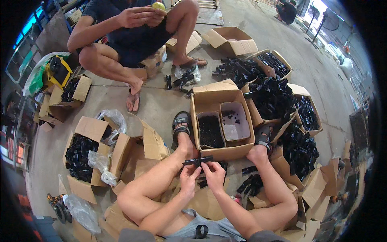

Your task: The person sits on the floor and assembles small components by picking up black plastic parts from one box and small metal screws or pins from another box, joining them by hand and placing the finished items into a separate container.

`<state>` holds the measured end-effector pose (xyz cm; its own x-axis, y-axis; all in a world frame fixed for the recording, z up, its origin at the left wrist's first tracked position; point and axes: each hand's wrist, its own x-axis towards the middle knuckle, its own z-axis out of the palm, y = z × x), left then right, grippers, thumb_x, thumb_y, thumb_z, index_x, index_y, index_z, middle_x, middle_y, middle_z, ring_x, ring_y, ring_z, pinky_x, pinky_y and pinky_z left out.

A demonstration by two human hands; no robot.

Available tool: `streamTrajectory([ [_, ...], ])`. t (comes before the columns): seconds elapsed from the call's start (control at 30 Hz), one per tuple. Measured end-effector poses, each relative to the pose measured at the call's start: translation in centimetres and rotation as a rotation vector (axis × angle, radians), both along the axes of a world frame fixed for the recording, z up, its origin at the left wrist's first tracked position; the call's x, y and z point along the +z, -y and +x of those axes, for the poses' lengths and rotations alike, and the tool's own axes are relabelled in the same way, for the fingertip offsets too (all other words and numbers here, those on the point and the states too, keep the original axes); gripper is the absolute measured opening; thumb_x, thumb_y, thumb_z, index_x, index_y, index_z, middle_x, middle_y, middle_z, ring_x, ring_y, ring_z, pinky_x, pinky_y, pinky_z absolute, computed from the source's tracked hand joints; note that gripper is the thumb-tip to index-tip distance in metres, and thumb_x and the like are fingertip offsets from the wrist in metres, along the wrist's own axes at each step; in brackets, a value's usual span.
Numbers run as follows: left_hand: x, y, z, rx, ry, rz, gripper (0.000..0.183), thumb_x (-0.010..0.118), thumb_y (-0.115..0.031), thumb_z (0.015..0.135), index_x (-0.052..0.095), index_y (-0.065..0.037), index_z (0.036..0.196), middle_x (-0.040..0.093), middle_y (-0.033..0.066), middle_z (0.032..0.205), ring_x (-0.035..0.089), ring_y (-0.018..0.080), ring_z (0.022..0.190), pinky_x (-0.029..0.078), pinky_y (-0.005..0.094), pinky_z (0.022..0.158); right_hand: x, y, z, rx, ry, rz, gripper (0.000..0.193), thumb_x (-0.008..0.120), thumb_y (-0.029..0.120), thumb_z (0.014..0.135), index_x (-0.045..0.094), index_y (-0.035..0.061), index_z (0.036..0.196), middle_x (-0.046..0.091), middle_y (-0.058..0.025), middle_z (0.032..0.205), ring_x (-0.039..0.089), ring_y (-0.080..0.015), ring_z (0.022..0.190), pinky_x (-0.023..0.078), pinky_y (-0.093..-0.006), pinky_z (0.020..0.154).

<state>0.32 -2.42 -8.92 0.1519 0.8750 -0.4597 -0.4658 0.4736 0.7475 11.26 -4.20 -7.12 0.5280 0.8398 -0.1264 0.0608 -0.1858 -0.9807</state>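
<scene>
Both of my hands hold a black tubular plastic part (192, 161) crosswise, just in front of the cardboard box between my feet. My left hand (188, 180) is closed on its left portion. The fingers of my right hand (213, 176) pinch near its middle and right end. The open cardboard box (223, 153) contains two smaller cartons. Many tiny black pieces (211, 132) fill much of the left carton, while a few lie scattered in the right carton (237, 133). More black plastic parts (250, 184) lie on the floor by my right leg.
Cartons heaped with black parts stand at right (271, 99) and left (82, 157). A loose pile (238, 71) lies farther back. Across from me sits another person (133, 36) holding a round green thing (158, 6). Plastic bags (82, 211) and flattened cardboard (207, 203) surround me.
</scene>
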Motion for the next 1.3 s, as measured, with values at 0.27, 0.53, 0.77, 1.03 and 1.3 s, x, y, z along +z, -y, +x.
streamTrajectory([
  [0.27, 0.1, 0.0, 0.2, -0.010, -0.018, 0.039, 0.021, 0.069, -0.002, 0.091, 0.061, -0.006, 0.109, 0.067, 0.0030, 0.110, 0.061, 0.0121, 0.103, 0.049, 0.0291, 0.091, 0.1, -0.1, 0.3, 0.000, 0.141, 0.021, 0.020, 0.074, 0.014, 0.087, 0.071, -0.0027, 0.097, 0.070, -0.0089, 0.087, 0.063, -0.0128, 0.072, 0.050, -0.0290, 0.067],
  [0.53, -0.3, -0.1, 0.0, -0.006, 0.004, 0.044, 0.023, 0.070, -0.001, 0.090, 0.060, -0.005, 0.110, 0.066, 0.0034, 0.110, 0.061, 0.0122, 0.103, 0.049, 0.0291, 0.092, -0.3, 0.0, 0.3, 0.013, 0.042, 0.039, 0.017, 0.074, 0.008, 0.085, 0.070, -0.0015, 0.099, 0.069, -0.0088, 0.092, 0.066, -0.0134, 0.079, 0.051, -0.0279, 0.071],
  [0.77, -0.1, 0.1, 0.3, -0.224, 0.077, 0.002, 0.035, 0.072, -0.005, 0.089, 0.052, -0.007, 0.118, 0.062, 0.0027, 0.111, 0.059, 0.0132, 0.107, 0.049, 0.0300, 0.094, 0.5, 0.2, 3.2, 0.013, -0.439, 0.088, 0.030, 0.070, 0.005, 0.091, 0.061, -0.0003, 0.119, 0.068, -0.0036, 0.096, 0.064, -0.0086, 0.086, 0.052, -0.0232, 0.075],
  [1.03, 1.6, -1.5, 0.3, -0.334, 0.200, -0.046, 0.047, 0.062, -0.023, 0.099, 0.044, -0.004, 0.137, 0.061, 0.0129, 0.130, 0.058, 0.0191, 0.118, 0.047, 0.0341, 0.101, 1.0, 3.9, 3.1, -0.017, -0.183, 0.041, 0.037, 0.076, 0.007, 0.086, 0.062, -0.0007, 0.120, 0.069, -0.0058, 0.098, 0.064, -0.0099, 0.087, 0.053, -0.0252, 0.077],
  [1.3, 2.3, -3.2, -1.6, -0.374, -0.706, 0.688, 0.039, 0.064, -0.005, 0.092, 0.049, 0.003, 0.127, 0.064, 0.0136, 0.117, 0.060, 0.0261, 0.111, 0.046, 0.0355, 0.097, -5.9, 8.3, 8.4, -0.086, 0.285, -0.531, 0.043, 0.071, 0.020, 0.088, 0.059, -0.0006, 0.123, 0.069, -0.0208, 0.107, 0.068, -0.0346, 0.097, 0.052, -0.0414, 0.086],
])
